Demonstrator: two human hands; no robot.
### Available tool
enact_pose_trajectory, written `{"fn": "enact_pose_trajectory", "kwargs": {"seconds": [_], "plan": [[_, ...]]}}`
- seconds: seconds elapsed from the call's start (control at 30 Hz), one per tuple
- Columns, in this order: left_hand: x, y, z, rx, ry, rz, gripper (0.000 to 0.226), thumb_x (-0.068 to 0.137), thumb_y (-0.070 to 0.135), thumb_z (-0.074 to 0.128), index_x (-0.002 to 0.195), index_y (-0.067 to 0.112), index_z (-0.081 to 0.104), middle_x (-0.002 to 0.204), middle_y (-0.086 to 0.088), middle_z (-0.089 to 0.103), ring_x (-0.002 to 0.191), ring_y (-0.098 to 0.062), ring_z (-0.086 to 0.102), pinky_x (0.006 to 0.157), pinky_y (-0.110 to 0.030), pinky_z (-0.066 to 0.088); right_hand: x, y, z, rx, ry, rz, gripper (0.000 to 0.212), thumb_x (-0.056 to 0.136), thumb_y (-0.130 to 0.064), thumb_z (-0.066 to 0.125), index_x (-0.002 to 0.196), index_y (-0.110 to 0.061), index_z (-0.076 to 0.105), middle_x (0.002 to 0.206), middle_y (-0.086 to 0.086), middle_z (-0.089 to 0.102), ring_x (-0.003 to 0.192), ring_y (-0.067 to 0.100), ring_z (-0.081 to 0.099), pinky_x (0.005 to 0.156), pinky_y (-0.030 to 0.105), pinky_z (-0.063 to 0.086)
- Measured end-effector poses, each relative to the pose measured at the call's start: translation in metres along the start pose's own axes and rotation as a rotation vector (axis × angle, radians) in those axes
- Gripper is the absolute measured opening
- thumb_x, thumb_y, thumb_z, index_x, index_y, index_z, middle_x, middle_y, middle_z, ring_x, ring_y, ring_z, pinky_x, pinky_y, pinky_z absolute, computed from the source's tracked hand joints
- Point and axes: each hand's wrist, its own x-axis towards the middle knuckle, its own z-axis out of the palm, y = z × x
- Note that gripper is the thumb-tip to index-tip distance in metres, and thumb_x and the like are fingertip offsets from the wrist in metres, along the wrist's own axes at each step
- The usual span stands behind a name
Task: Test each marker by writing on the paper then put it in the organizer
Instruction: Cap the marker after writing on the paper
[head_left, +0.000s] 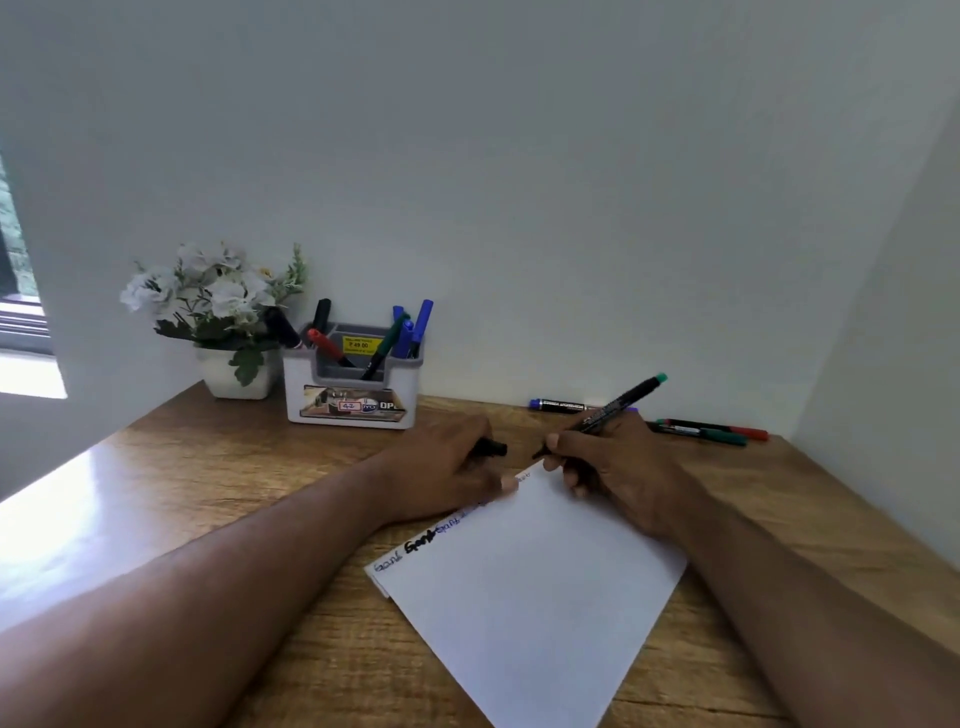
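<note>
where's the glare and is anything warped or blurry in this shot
Head view: window light glares off the wooden desk at left; wide-angle lens bends the wall corner at right; writing on the paper is soft, and the organizer label is only partly legible.

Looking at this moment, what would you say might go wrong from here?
1. The right hand holds the uncapped marker at the paper's far corner, so a stroke may run onto the desk.
2. The left hand pins only that same edge while gripping the cap; the sheet may swivel.
3. The organizer looks crowded, so dropping another marker in may jostle the leaning ones.
</note>
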Motion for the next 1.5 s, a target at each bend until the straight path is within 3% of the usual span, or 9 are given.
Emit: {"fn": "enact_pose_trajectory", "kwargs": {"seconds": [0.17,0.43,0.63,0.87,1.03,1.5], "plan": [[0.0028,0.0001,-0.0001,0.055,-0.027,0.015,0.03,0.08,0.063,0.059,0.083,0.04,0.04,0.099,0.015,0.053,0.087,-0.001,0.049,0.07,-0.022,0.042,0.0008,0.0032,-0.001,-0.121,0.0,0.015,0.014,0.087,-0.003,0.064,0.073,-0.002,0.069,0.063,0.013,0.067,0.047,0.017,0.057,0.046,0.029,0.05],[0.0039,-0.0012,0.0005,0.051,-0.023,-0.005,0.043,0.08,0.063,0.059,0.101,0.025,0.054,0.098,0.01,0.056,0.089,-0.007,0.052,0.077,-0.031,0.049,0.0035,0.0088,-0.0007,-0.16,0.004,0.031,0.009,0.086,-0.002,0.066,0.078,0.0,0.069,0.062,0.011,0.068,0.05,0.016,0.06,0.048,0.027,0.052],[0.0048,-0.0027,0.0011,0.058,-0.019,0.012,0.041,0.081,0.062,0.059,0.094,0.024,0.054,0.09,0.012,0.053,0.081,-0.003,0.048,0.064,-0.023,0.04,0.0044,0.01,-0.0002,-0.197,-0.022,0.024,0.008,0.085,-0.002,0.066,0.078,0.0,0.07,0.062,0.009,0.068,0.052,0.016,0.06,0.049,0.026,0.051],[0.0055,-0.0042,0.0012,0.084,-0.026,0.033,0.042,0.082,0.061,0.059,0.089,0.019,0.056,0.094,0.005,0.057,0.081,-0.005,0.047,0.062,-0.021,0.036,0.0047,0.0092,-0.0007,-0.186,-0.024,0.04,0.009,0.085,0.0,0.065,0.077,-0.001,0.069,0.06,0.009,0.067,0.051,0.016,0.059,0.048,0.026,0.051],[0.0057,-0.004,0.0011,0.079,-0.036,0.037,0.032,0.081,0.062,0.059,0.073,0.034,0.046,0.084,0.013,0.051,0.076,-0.003,0.046,0.059,-0.021,0.031,0.0042,0.009,-0.0003,-0.205,-0.012,0.038,0.009,0.086,-0.001,0.064,0.078,0.002,0.069,0.061,0.01,0.066,0.05,0.015,0.059,0.049,0.026,0.052],[0.0077,-0.0068,0.0025,0.084,-0.06,0.024,0.033,0.08,0.064,0.057,0.07,0.034,0.047,0.087,0.007,0.05,0.077,-0.005,0.046,0.064,-0.027,0.038,0.0046,0.0095,0.0002,-0.207,0.024,0.046,0.008,0.086,0.0,0.063,0.08,0.003,0.068,0.06,0.011,0.066,0.05,0.016,0.059,0.049,0.027,0.052]]}}
